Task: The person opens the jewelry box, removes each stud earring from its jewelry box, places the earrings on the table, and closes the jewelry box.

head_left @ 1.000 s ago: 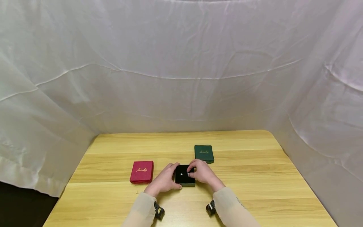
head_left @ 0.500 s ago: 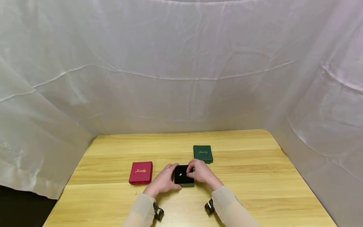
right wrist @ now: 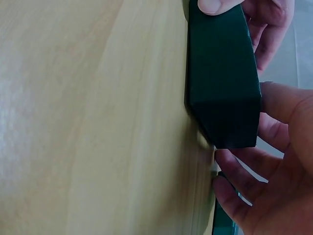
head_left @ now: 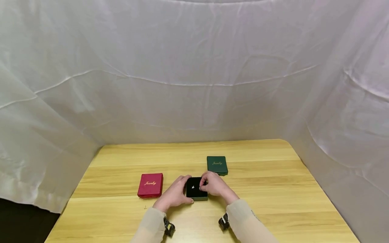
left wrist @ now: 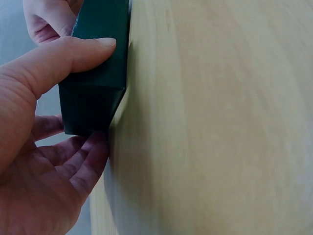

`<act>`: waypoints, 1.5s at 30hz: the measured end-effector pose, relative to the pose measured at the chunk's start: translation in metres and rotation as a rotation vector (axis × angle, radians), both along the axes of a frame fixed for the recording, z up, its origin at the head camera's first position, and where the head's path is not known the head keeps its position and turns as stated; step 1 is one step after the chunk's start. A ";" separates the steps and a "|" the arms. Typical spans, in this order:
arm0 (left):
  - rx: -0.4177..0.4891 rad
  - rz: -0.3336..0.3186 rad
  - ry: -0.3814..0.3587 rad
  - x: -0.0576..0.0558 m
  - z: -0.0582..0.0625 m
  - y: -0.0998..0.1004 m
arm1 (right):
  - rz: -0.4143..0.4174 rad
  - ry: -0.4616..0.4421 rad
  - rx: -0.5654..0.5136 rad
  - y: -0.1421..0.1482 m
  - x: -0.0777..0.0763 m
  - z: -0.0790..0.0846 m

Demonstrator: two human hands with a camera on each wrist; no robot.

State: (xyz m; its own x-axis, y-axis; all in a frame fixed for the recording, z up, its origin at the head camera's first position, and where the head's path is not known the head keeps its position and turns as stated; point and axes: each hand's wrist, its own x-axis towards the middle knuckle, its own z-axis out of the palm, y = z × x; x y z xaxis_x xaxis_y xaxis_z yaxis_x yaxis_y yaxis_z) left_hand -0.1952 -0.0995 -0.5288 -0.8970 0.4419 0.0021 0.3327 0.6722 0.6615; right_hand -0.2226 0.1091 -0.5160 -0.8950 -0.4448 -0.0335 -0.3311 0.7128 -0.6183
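A small green jewelry box [head_left: 197, 198] with a black insert [head_left: 197, 193] stands uncovered on the table. My left hand [head_left: 176, 193] grips its left side, the thumb on the front wall of the green box [left wrist: 100, 63] in the left wrist view. A silvery star-shaped stud earring [head_left: 192, 187] sits in the insert's left half. Over the right half is my right hand [head_left: 214, 184], thumb and forefinger pinched together at the insert around a second small earring, mostly hidden by the fingertips. In the right wrist view its other fingers hang beside the box [right wrist: 222, 63].
Behind the right hand lies a green piece with gold "Jewelry" lettering [head_left: 217, 164]. A red jewelry box [head_left: 150, 185] stands to the left. Near it is a tiny thin object or mark [head_left: 145, 207], too small to identify. Pale cloth [head_left: 194, 108] hangs around the wooden table [head_left: 273, 195].
The right fingertips have come down slightly onto the insert and now cover most of the second earring. The left hand keeps its grip; the whole view has shifted a little.
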 end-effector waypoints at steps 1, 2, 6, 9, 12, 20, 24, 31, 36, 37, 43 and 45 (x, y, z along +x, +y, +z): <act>-0.001 -0.001 0.002 0.000 0.000 0.000 | 0.003 -0.004 -0.001 0.000 0.000 0.000; -0.002 -0.002 0.003 0.000 0.000 0.000 | 0.007 -0.006 -0.004 0.000 0.000 0.000; -0.001 -0.005 0.007 0.000 0.000 0.000 | 0.027 -0.016 -0.016 0.002 0.001 0.001; 0.000 -0.006 0.007 0.001 -0.001 0.000 | 0.035 -0.027 -0.023 0.003 0.002 0.002; 0.002 -0.009 0.007 0.001 -0.001 0.000 | 0.042 -0.036 -0.033 0.004 0.004 0.004; 0.005 -0.006 -0.009 0.001 0.001 0.000 | 0.047 -0.048 -0.086 0.013 0.008 0.012; 0.004 -0.003 -0.022 0.002 0.002 0.000 | 0.021 -0.056 -0.125 0.023 0.010 0.013; 0.000 0.010 -0.034 0.002 0.002 0.000 | -0.046 -0.041 -0.191 0.042 0.016 0.008; -0.001 0.008 -0.040 0.002 0.003 0.000 | -0.101 -0.062 -0.181 0.054 0.021 0.005; -0.001 0.007 -0.039 0.002 0.003 0.000 | -0.106 -0.062 -0.174 0.056 0.022 0.005; 0.000 0.012 -0.042 0.002 0.002 -0.001 | -0.112 -0.055 -0.133 0.069 0.029 0.003; 0.000 0.014 -0.047 0.002 0.002 0.000 | -0.118 -0.060 -0.122 0.074 0.031 0.003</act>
